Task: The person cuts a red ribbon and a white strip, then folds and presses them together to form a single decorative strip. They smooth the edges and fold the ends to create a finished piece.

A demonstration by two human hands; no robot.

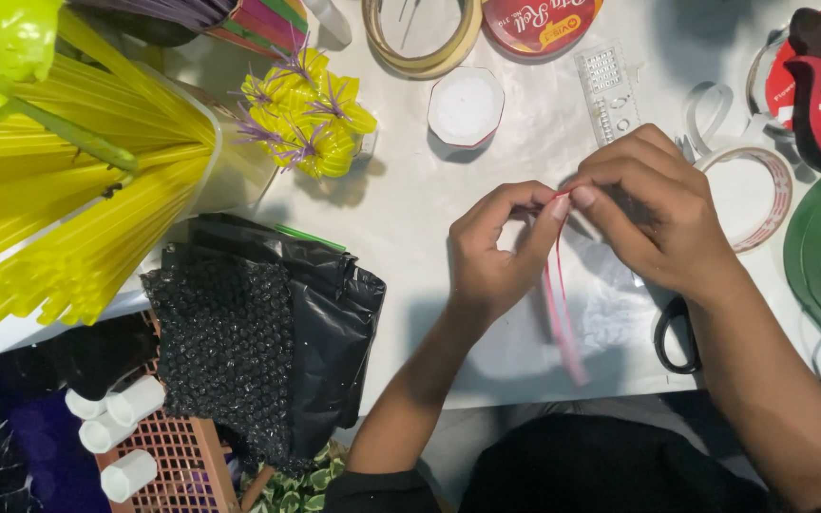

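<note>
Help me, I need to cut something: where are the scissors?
In the head view, the black-handled scissors lie on the white table at the right, mostly hidden under the right hand and forearm.

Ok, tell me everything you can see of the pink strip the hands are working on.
The pink strip is thin, narrow and slightly see-through, like plastic or ribbon, with a redder top end. Both hands pinch that end: left hand and right hand meet fingertip to fingertip. From there the strip hangs down in what looks like two close strands over the white table, ending near the table's front edge. Whether it is cut or folded cannot be told.
</note>
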